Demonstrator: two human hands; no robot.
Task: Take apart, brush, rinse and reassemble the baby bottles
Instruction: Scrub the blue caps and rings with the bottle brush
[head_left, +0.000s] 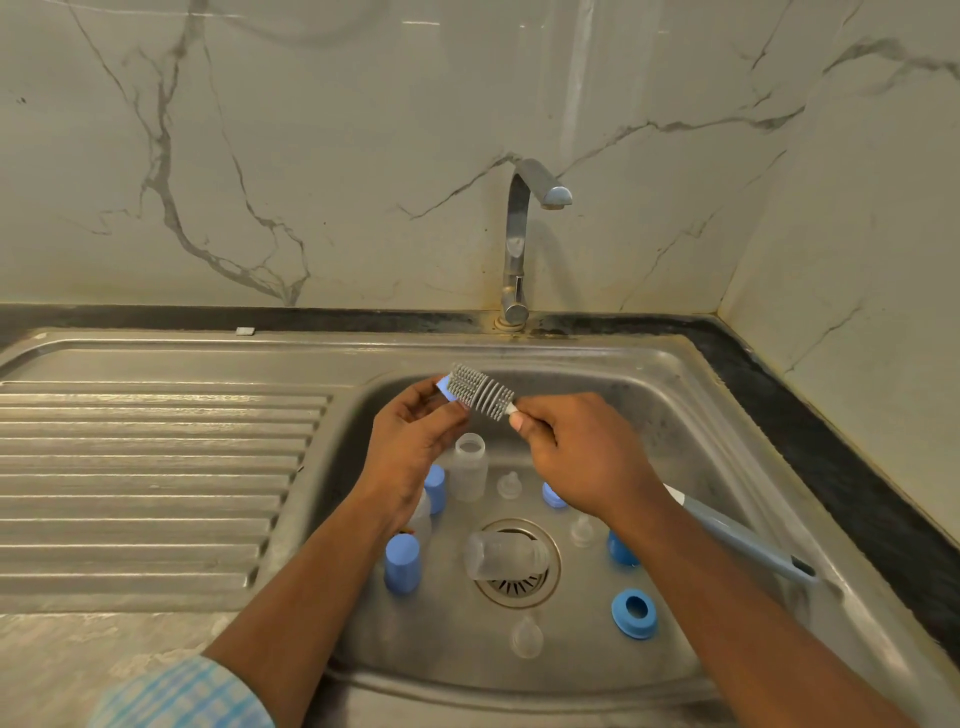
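**Brushing a small blue part over the sink**

Step in hand: brushing, with disassembly apparently done. The left hand (415, 436) pinches a blue part (444, 388) at its fingertips; it could be a cap or a collar, can't tell which. The right hand (576, 452) grips the brush (480, 391) at the neck, just behind the grey bristle head. The blue handle runs back down past the right wrist. The bristles touch the blue part. Both are held above the sink (675, 415) bowl, in front of the tap (519, 234), and no water shows at the spout.

The other pieces lie loose in the bowl below the hands:
- The upright bottle (469, 467) stands just under the hands.
- The lying bottle (501, 555) rests on its side across the drain (514, 590).
- A third bottle is mostly hidden behind the left wrist.
- A blue cap (401, 564) stands left of the drain.
- A blue ring (635, 613) lies to the right of the drain.
- A clear teat (527, 636) lies at the near side, with more teats and blue bits scattered around.

Next move, as a judgement: turn the part against the bristles, then rinse it, which needs the tap turned on. The part is small and likely slippery, so the pinch has to stay firm. Most pieces look not yet brushed.
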